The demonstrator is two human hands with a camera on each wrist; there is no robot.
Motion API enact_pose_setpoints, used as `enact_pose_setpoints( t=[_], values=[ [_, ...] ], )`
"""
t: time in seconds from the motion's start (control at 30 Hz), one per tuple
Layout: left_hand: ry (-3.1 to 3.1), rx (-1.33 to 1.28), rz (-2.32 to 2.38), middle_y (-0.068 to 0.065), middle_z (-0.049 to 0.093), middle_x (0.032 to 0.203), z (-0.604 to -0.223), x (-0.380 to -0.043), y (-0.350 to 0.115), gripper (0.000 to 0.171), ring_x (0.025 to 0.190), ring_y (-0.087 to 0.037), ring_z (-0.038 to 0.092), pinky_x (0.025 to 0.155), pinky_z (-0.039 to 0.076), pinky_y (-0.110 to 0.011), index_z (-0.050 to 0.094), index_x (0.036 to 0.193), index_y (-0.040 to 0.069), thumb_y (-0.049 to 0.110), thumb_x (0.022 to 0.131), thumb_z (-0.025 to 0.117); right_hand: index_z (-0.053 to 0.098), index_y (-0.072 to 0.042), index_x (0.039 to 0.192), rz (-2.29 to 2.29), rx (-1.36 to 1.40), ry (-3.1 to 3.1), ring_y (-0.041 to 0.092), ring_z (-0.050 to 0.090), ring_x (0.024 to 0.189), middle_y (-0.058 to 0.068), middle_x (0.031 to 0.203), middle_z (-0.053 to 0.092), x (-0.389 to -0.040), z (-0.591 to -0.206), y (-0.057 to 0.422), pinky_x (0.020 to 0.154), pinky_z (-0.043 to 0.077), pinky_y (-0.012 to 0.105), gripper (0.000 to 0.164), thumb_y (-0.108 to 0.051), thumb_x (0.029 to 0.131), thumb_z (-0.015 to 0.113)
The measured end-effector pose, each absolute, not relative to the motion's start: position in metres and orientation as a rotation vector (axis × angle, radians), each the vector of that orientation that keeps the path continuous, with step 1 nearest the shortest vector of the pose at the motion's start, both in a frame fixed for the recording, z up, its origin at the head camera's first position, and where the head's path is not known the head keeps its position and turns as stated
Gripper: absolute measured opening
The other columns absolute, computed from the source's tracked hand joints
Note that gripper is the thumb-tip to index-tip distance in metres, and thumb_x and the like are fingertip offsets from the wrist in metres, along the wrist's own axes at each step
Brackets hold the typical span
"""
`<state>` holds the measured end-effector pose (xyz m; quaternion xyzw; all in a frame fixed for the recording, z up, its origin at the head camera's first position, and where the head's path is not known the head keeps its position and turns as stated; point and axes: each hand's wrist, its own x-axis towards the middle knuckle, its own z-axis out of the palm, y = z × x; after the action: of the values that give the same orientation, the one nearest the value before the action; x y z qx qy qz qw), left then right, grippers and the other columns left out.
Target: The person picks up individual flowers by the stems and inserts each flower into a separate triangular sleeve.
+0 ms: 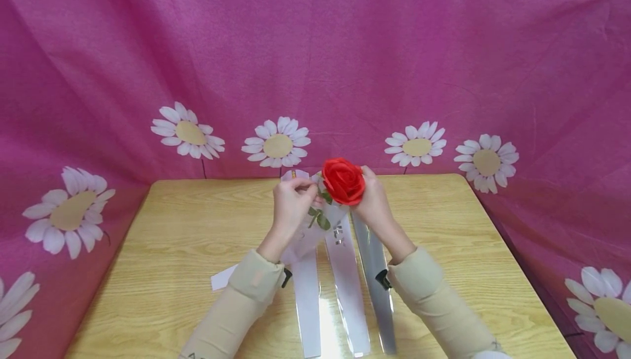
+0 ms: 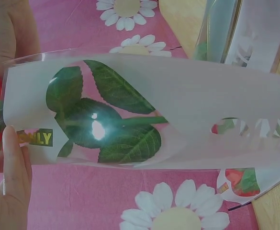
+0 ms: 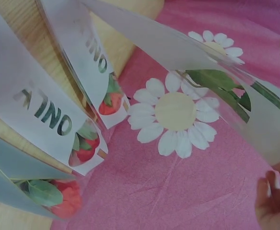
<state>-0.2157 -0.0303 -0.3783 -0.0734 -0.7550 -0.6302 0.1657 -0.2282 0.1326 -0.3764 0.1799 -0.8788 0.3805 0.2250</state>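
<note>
A red artificial rose (image 1: 343,181) is held up over the table, its green leaves (image 2: 116,110) showing through a white-and-clear flower sleeve (image 2: 192,105) printed with ONLY. My left hand (image 1: 293,203) pinches the sleeve's open rim near the small black-and-gold label (image 2: 37,137); its fingers (image 2: 15,163) lie along that edge in the left wrist view. My right hand (image 1: 378,205) grips the rose just behind the bloom, which partly hides its fingers. At the right wrist view's lower right, the right hand's fingertips (image 3: 271,191) sit close under the sleeve.
Two roses in white sleeves (image 1: 347,288) (image 3: 39,96) lie side by side on the wooden table (image 1: 197,227), with a rose in a grey sleeve (image 1: 377,293) to their right. A white piece (image 1: 223,278) lies by the left forearm. A pink daisy-print cloth (image 1: 315,63) hangs behind.
</note>
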Motion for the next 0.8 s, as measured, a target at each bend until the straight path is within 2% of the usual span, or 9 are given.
enact_pose_setpoints(
  t=[0.13,0.27,0.47,0.6,0.8],
  values=[
    [-2.134,-0.210,-1.845,-0.023,0.065,0.071,-0.378,-0.216,-0.033,0.013,0.056,-0.026,0.065,0.051,0.053,-0.025,0.065,0.087,-0.014,-0.005,0.081,0.056,0.062,0.009,0.094,1.094,0.474,-2.444,0.036,0.061,0.084,0.023,0.087,0.064,-0.231,-0.374,0.136,0.077,0.050,0.046,0.031,0.002,0.065,0.070],
    [-2.121,-0.189,-1.927,-0.025,0.065,0.075,-0.376,-0.216,-0.036,0.015,0.057,-0.026,0.066,0.054,0.054,-0.027,0.064,0.090,-0.014,-0.005,0.082,0.055,0.063,0.008,0.082,1.136,0.453,-2.464,0.032,0.061,0.070,0.021,0.074,0.064,-0.234,-0.373,0.138,0.067,0.050,0.044,0.021,0.001,0.064,0.071],
    [-2.114,-0.174,-1.915,-0.025,0.065,0.070,-0.375,-0.218,-0.040,0.014,0.055,-0.024,0.066,0.053,0.054,-0.027,0.064,0.087,-0.014,-0.005,0.082,0.056,0.061,0.005,0.066,1.121,0.470,-2.475,0.019,0.045,0.054,0.014,0.058,0.058,-0.239,-0.367,0.140,0.051,0.040,0.032,0.011,0.000,0.065,0.071],
    [-2.097,-0.180,-1.915,-0.025,0.064,0.067,-0.373,-0.218,-0.041,0.013,0.052,-0.022,0.065,0.050,0.053,-0.026,0.064,0.084,-0.015,-0.005,0.081,0.056,0.059,0.004,0.062,1.144,0.469,-2.497,0.013,0.036,0.051,0.007,0.052,0.053,-0.240,-0.361,0.140,0.048,0.034,0.027,0.009,0.003,0.068,0.065],
    [-2.077,-0.163,-1.974,-0.028,0.064,0.072,-0.369,-0.218,-0.044,0.013,0.052,-0.021,0.065,0.052,0.054,-0.026,0.064,0.086,-0.016,-0.006,0.082,0.057,0.060,0.005,0.063,1.280,0.465,-2.544,0.006,0.035,0.048,0.000,0.050,0.049,-0.241,-0.353,0.140,0.047,0.032,0.025,0.005,0.006,0.068,0.063]
  ],
)
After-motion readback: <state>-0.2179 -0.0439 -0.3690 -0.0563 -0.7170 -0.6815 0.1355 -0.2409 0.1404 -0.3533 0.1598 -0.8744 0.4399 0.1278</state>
